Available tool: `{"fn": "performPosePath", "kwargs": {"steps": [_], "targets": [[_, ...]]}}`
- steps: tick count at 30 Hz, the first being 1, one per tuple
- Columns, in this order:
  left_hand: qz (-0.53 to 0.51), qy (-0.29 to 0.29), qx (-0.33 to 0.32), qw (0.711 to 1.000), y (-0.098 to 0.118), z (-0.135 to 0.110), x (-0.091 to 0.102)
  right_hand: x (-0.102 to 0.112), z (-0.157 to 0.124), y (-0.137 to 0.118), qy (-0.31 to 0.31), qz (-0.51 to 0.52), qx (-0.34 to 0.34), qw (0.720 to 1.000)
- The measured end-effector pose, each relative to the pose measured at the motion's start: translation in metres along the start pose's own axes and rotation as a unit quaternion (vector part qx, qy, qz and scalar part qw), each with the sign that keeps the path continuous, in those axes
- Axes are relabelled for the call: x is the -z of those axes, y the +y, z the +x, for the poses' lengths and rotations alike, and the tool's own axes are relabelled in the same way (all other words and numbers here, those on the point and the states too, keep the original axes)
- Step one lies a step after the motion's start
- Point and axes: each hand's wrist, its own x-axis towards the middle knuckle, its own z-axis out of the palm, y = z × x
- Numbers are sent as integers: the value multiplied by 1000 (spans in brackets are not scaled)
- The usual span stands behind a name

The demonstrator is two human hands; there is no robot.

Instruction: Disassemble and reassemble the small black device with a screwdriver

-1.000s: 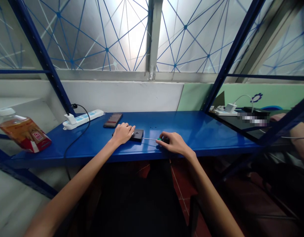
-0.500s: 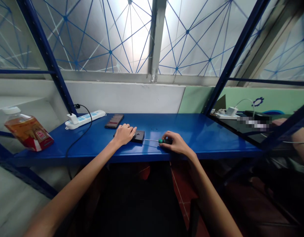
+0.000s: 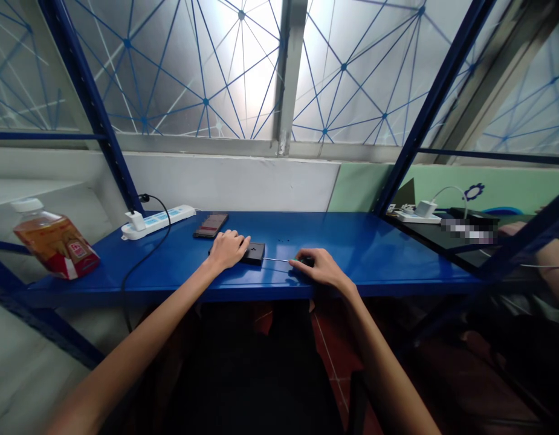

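My left hand [image 3: 230,248] is closed over a black box-shaped device [image 3: 256,254] and presses it against the blue tabletop; the hand covers its left part. In my right hand [image 3: 319,264] is a screwdriver [image 3: 307,261] with a dark and green handle, fingers wrapped round it. Its thin metal shaft [image 3: 275,260] lies nearly level and points left, with the tip at the right side of the device. Whether the tip sits in a screw is too small to tell. Several tiny dark specks [image 3: 283,240], perhaps screws, lie on the tabletop behind the shaft.
A phone [image 3: 211,225] and a white power strip [image 3: 159,222] with a black cable [image 3: 145,260] lie at the back left. A drink bottle [image 3: 57,240] stands at far left. Beyond the right blue post [image 3: 424,127] are chargers [image 3: 425,209] and another person's arm [image 3: 555,260].
My right fingers have shifted forward round the screwdriver handle and now cover more of its green part. My left hand and the device stay in place. The view has tilted slightly upward.
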Motion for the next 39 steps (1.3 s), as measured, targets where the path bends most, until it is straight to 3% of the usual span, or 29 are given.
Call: {"fn": "performPosePath", "kwargs": {"steps": [6, 16, 29, 35, 39], "targets": [[-6, -2, 8, 1000, 1, 0, 2, 4, 0, -2, -4, -29, 0, 1000], [-2, -16, 8, 1000, 3, 0, 7, 5, 1, 1, -1, 24, 32, 999], [-7, -4, -3, 1000, 0, 1, 4, 6, -2, -7, -29, -61, 1, 998], [-7, -4, -7, 1000, -1, 1, 3, 9, -3, -4, -52, -41, -4, 998], [-5, -3, -7, 1000, -1, 1, 3, 8, -1, 5, -21, 18, 8, 1000]]}}
